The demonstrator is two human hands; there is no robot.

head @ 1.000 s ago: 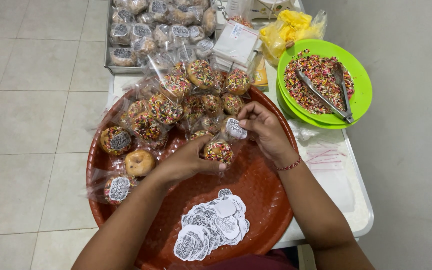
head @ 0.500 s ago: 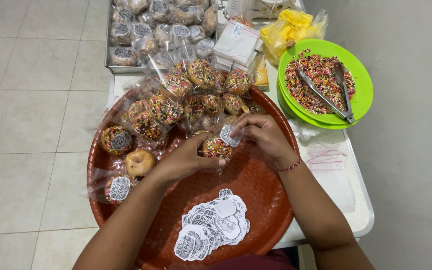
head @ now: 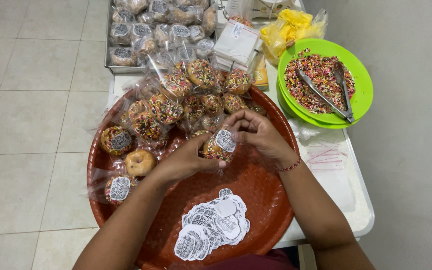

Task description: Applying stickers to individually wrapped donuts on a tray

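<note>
Both hands are closing on a bagged sprinkled doughnut (head: pixel 215 149) over the red woven tray (head: pixel 261 200): the left hand (head: pixel 188 160) is cradling it from below-left, the right hand (head: pixel 258 132) is pinching its round label (head: pixel 224 140) from above-right, sticker pile (head: pixel 211 230) lying nearer the body.

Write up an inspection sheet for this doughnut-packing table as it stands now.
Surface: white table, mostly covered by a round red-brown woven tray.
Job's things: bagged sprinkle doughnut with a round sticker on it; pile of loose round stickers on the tray.
Clutter: heap of bagged doughnuts; one plain doughnut; green bowl of sprinkles with metal tongs; yellow bag; metal tray of packed doughnuts.
Grippers: left hand holds the bagged doughnut; right hand touches its sticker.
Cables: nothing seen.
Surroundings: tiled floor.
</note>
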